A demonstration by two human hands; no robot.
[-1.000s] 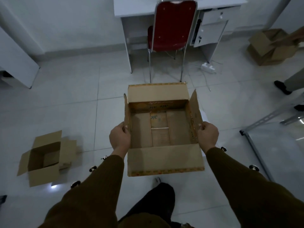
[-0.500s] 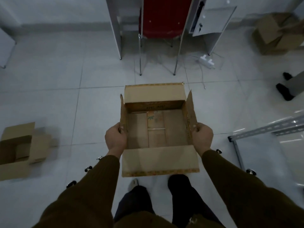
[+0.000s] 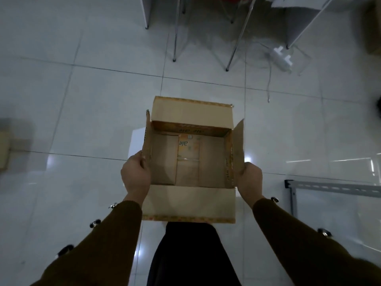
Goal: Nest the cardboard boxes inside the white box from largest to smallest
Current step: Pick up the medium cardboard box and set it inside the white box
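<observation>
I hold an open, empty cardboard box [image 3: 189, 162] in front of me above the floor, its four flaps spread outward. My left hand [image 3: 136, 174] grips its left wall and my right hand [image 3: 250, 178] grips its right wall. A white box [image 3: 136, 141] peeks out on the floor beneath the held box's left side; most of it is hidden. A smaller cardboard box [image 3: 4, 149] lies blurred at the far left edge.
Chair legs [image 3: 206, 38] and desk legs stand on the tiled floor ahead. A white power strip [image 3: 281, 58] with a cable lies at the upper right. A metal frame [image 3: 329, 188] rests on the floor at the right. Another carton [image 3: 374, 27] shows at the right edge.
My view has tilted further down and forward; the chair seat and desk have slid out of the top. The held box stays in both hands, now over the white box.
</observation>
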